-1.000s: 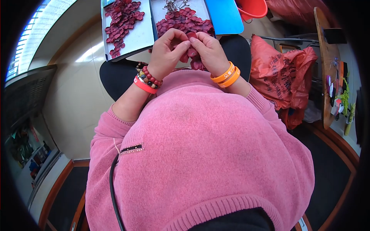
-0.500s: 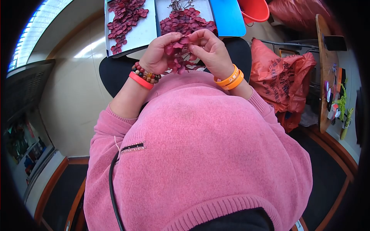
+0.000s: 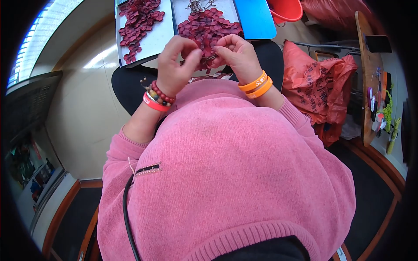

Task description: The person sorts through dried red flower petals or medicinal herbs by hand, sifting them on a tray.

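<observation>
Dark red artificial flowers (image 3: 206, 61) hang between my two hands, just above my lap. My right hand (image 3: 238, 58) pinches them between thumb and forefinger from the right side. On their left, my left hand (image 3: 173, 65) is raised with its fingers curled and thumb pressed close to the forefinger. Whatever lies in that pinch is hidden. Behind the hands, a heap of the same flowers (image 3: 209, 24) lies in a white box tray (image 3: 227, 6), with bare brown stems (image 3: 200, 5) at its far end.
Left of the heap, more red flowers (image 3: 138, 27) lie on a white box lid (image 3: 162, 37). A blue panel (image 3: 257, 19) and a red bucket (image 3: 287, 9) stand to the right. Red plastic bags (image 3: 318, 82) fill the floor beside my right leg, near a wooden board (image 3: 364, 78).
My left hand has turned and lifted, its fingers now curled beside the flowers instead of over them. My right hand stays at the flowers, barely moved.
</observation>
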A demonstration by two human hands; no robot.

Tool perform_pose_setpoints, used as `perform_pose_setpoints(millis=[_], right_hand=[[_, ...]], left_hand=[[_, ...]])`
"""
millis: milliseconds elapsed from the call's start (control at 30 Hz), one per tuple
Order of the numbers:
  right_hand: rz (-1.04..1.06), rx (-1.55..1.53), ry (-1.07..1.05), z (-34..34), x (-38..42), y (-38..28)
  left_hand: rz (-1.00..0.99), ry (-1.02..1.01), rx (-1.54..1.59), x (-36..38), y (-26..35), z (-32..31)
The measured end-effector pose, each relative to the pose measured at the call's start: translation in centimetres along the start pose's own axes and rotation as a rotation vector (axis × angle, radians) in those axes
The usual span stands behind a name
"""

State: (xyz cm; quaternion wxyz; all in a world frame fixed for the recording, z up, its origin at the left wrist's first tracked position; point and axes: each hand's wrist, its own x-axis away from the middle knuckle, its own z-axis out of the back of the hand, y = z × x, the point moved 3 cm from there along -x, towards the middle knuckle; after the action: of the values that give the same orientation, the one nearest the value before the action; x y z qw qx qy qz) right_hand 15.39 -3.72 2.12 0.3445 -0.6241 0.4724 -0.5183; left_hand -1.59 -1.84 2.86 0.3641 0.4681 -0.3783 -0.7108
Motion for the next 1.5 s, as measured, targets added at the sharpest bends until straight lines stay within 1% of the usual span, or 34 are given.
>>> perform_pose_setpoints(millis=[33,67,133,233,333,433,533,633,700,733,833,900,933,1000,1033,1133,1233,1333,1433,1500], right_hand=[[0.005,-0.016,0.004,-0.1,0.0,0.0],[0.010,-0.031,0.009,-0.2,0.0,0.0],[0.016,-0.048,0.017,-0.3,0.0,-0.1],[0.012,-0.040,0.016,-0.2,0.1,0.0],[0.003,-0.025,-0.012,-0.1,0.1,-0.1],[-0.026,-0.045,-0.041,-0.1,0.3,-0.2],[-0.027,-0.043,-0.035,0.0,0.3,0.0],[-0.016,-0.056,-0.031,0.2,0.2,-0.1],[-0.005,-0.068,-0.043,0.2,0.3,-0.3],[0.046,-0.037,-0.028,0.3,0.2,-0.4],[0.218,0.074,0.045,0.6,0.2,-0.6],[0.359,0.176,0.126,0.9,0.0,-0.6],[0.380,0.208,0.136,1.0,0.0,-0.7],[0.422,0.272,0.153,1.0,0.2,-1.1],[0.475,0.332,0.141,0.9,0.3,-1.3],[0.633,0.515,0.089,0.3,0.6,-1.7],[0.785,0.707,0.014,0.2,-0.3,-1.5],[0.886,0.897,-0.006,-0.3,-0.1,-1.3],[0.947,0.956,0.080,0.4,-0.6,-1.5],[0.973,0.891,0.175,0.7,-0.3,-1.9]], left_hand=[[-0.022,0.038,-0.090,0.0,0.8,-0.3],[-0.004,0.060,-0.101,0.3,0.7,-0.6],[0.050,0.028,-0.045,0.7,0.2,-0.9],[0.046,-0.001,-0.085,0.8,-0.3,-1.2],[0.292,0.014,0.184,1.3,-1.8,-1.7],[0.596,-0.023,0.412,1.6,-2.4,-1.6],[0.674,-0.048,0.529,1.9,-2.9,-1.9],[0.679,-0.018,0.674,1.7,-3.4,-2.1],[0.730,0.012,0.829,1.5,-2.6,-2.4],[0.755,0.025,0.907,1.3,-2.3,-2.5],[0.806,0.051,0.990,1.3,-2.7,-2.6],[0.809,-0.036,1.082,1.4,-3.0,-2.4],[0.809,-0.077,1.128,1.4,-3.0,-2.3],[0.858,-0.025,1.112,1.5,-3.0,-2.5],[0.882,0.001,1.105,1.5,-2.9,-2.5],[0.784,-0.134,1.122,1.7,-2.9,-2.3],[0.793,-0.155,1.079,1.7,-2.6,-2.5],[0.772,-0.157,1.071,1.9,-2.6,-2.5],[0.747,-0.124,1.032,2.1,-2.4,-2.5],[0.698,-0.139,0.996,2.1,-2.1,-2.4]])
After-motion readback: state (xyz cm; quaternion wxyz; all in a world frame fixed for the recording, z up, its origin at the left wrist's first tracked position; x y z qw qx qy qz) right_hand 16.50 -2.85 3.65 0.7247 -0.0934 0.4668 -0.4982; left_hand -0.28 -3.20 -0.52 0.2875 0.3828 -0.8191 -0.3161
